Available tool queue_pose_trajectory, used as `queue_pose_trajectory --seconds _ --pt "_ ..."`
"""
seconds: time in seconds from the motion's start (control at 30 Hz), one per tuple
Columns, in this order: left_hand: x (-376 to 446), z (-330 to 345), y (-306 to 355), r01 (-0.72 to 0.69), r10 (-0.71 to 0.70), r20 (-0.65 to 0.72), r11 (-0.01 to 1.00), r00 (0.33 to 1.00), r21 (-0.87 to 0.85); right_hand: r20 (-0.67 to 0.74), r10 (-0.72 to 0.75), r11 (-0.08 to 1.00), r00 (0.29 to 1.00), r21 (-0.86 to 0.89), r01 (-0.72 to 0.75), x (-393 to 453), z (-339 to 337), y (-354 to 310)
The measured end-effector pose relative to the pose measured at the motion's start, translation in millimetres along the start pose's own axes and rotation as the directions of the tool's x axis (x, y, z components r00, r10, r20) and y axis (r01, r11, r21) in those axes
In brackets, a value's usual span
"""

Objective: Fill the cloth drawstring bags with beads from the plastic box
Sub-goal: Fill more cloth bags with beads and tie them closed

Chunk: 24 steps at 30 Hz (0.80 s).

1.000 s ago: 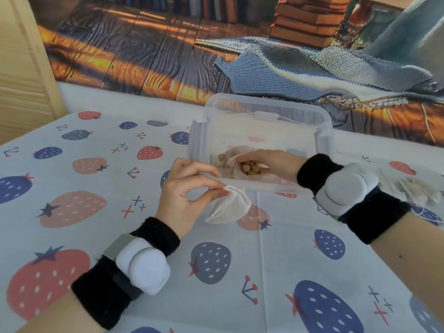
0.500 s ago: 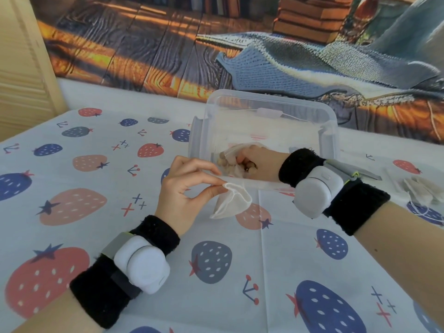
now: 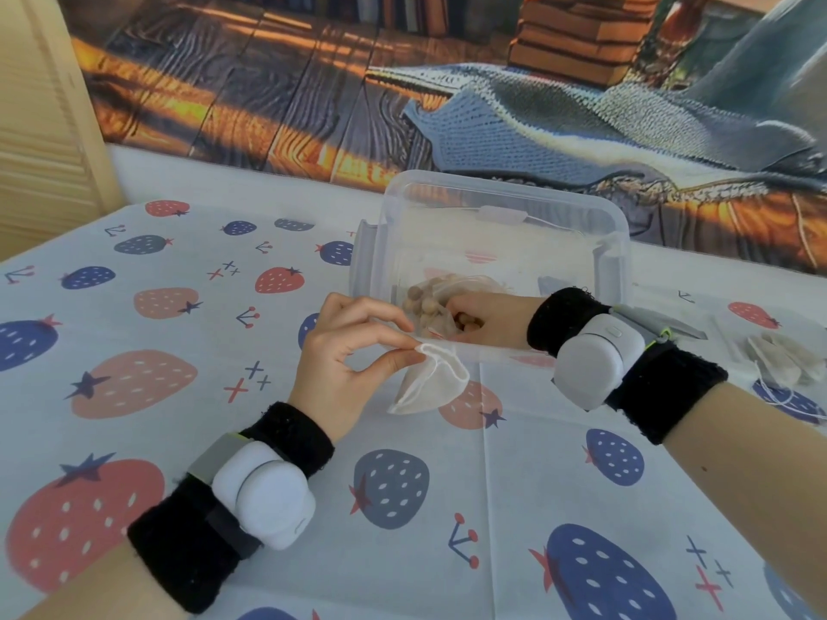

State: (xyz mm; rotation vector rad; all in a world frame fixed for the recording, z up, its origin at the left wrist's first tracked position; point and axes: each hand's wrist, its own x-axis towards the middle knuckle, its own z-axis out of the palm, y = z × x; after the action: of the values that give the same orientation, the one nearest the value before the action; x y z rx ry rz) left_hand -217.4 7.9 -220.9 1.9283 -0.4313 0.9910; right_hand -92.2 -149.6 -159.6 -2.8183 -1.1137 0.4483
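A clear plastic box stands at the middle of the table with brown beads heaped at its near left corner, partly in a thin clear bag. My right hand is inside the box, fingers curled down into the beads. Just in front of the box, my left hand pinches the rim of a small white cloth drawstring bag, whose mouth is open toward the box and whose body lies on the cloth.
More cloth drawstring bags with loose strings lie at the right edge of the table. A strawberry-print tablecloth covers the table. A printed backdrop stands behind it, and a wooden panel at the far left.
My right hand has turned over from holding beads palm-up to digging its fingers down into the beads near the box's left corner. My left hand has kept its pinch on the bag.
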Motion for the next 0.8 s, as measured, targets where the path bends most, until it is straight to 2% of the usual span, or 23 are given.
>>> queue_pose_trajectory --seconds 0.43,0.57,0.63,0.7,0.8 --pt "-0.8 0.3 -1.6 -0.032 0.032 -0.004 0.999 0.999 0.014 -0.015 -0.024 0.999 1.0 0.038 0.024 -7.5 -0.6 -5.7" --pt "-0.7 0.4 -2.1 -0.028 0.028 -0.008 1.0 1.0 0.005 -0.124 0.019 0.99 0.992 0.14 -0.002 -3.2 -0.9 -9.1" --pt "-0.7 0.4 -2.1 -0.027 0.027 -0.01 1.0 1.0 0.01 -0.106 0.029 0.987 0.994 0.159 -0.012 -3.2 -0.7 -8.0" --pt "-0.8 0.5 -2.3 -0.026 0.026 -0.017 1.0 1.0 0.008 -0.053 0.054 0.958 0.997 0.286 -0.037 -5.2 0.1 -7.7" --pt "-1.0 0.5 -2.7 -0.022 0.022 -0.023 1.0 0.999 0.008 -0.08 0.011 0.963 0.997 0.269 0.011 -7.1 0.0 -8.1"
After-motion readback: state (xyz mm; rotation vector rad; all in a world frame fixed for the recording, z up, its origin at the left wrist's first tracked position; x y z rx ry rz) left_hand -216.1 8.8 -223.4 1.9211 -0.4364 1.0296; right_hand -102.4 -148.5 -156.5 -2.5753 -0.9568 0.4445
